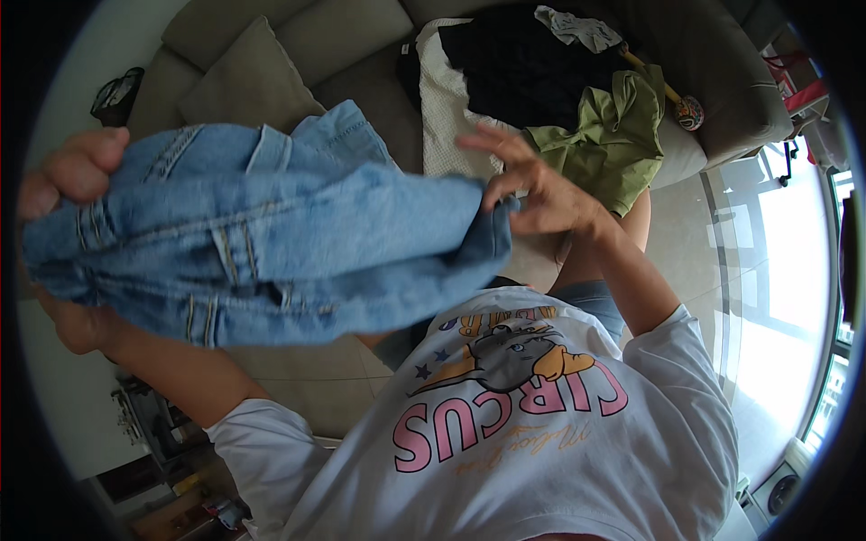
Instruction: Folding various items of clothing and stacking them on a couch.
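Note:
A light-blue denim garment [352, 230] with stitched seams and belt loops is stretched sideways in the air before my chest. My left hand [74, 169] grips its bunched left end, with fingers over the top; part of that hand is hidden behind the cloth. At the opposite end, my right hand [534, 186] pinches the open edge of the denim between thumb and finger, its other fingers spread. Beyond the right hand, an olive-green garment [609, 135] lies crumpled at the sofa's front edge.
On the grey sofa [365, 88] lie a white textured cloth [440, 88], black fabric [528, 67] and a grey patterned cloth [578, 30]. A yellow-handled stick with a patterned round head [689, 111] rests near the armrest. A cushion [250, 78] leans at the left. Tiled floor [683, 223] shows below.

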`<state>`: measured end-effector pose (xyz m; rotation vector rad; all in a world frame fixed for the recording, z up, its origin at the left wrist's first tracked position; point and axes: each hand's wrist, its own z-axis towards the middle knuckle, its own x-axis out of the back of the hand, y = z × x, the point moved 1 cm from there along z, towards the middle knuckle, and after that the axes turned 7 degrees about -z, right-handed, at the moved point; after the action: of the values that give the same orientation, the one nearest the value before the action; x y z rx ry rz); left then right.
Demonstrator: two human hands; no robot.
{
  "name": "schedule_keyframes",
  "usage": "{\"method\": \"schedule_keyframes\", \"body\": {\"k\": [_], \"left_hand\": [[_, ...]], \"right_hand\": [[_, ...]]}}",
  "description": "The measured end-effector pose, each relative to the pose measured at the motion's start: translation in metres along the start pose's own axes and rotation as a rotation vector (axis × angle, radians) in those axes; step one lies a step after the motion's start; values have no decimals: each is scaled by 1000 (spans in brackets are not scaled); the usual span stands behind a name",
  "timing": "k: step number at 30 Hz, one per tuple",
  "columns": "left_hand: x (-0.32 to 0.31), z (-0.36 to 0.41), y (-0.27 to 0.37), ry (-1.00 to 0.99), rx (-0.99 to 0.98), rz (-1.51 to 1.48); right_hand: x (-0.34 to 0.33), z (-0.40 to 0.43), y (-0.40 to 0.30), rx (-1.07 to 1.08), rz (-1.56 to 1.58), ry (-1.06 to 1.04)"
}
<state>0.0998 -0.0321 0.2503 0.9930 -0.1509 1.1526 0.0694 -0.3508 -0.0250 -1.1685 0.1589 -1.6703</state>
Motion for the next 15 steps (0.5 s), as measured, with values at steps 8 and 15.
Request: {"method": "schedule_keyframes", "body": {"k": [8, 15], "left_hand": [[9, 2, 11, 78, 30, -110], [27, 2, 32, -52, 16, -179]], "right_hand": [[-35, -13, -38, 22, 371, -248], [-17, -3, -20, -268, 673, -95]]}}
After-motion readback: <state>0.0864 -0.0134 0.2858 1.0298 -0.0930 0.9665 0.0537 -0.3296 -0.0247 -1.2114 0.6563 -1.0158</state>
